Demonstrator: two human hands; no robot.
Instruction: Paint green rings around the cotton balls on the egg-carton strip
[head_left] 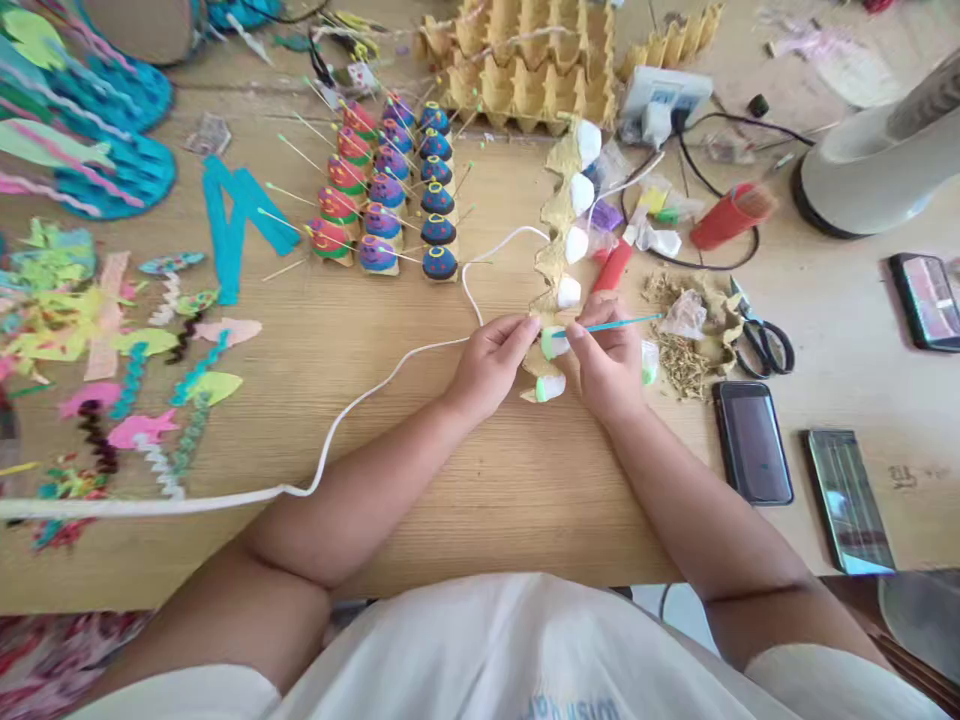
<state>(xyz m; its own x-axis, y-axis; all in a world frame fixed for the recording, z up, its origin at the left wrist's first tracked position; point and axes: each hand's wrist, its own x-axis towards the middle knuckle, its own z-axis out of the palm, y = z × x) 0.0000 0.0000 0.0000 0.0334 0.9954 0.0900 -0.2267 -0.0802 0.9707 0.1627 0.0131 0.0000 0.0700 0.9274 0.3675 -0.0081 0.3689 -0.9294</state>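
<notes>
A strip of tan egg carton (pixel 553 255) stands lengthwise in front of me, with white lumps (pixel 582 193) along its right side. Its two nearest lumps carry light green at their left edges. My left hand (pixel 491 362) pinches the strip's left edge between thumb and fingers, near the second lump from the bottom. In my right hand (pixel 606 362) is a thin blue stick (pixel 622 324), whose left end touches that green-edged lump (pixel 553 343). The fingers of my right hand are curled around the stick and partly hidden.
Painted carton cups (pixel 381 190) with thin sticks stand at the back left. Paper fish and scraps (pixel 142 430) lie far left. A white cable (pixel 337 420) crosses the table. Scissors (pixel 763 340), phones (pixel 754 440), a red roll (pixel 731 217) and a power socket (pixel 664 92) are on the right.
</notes>
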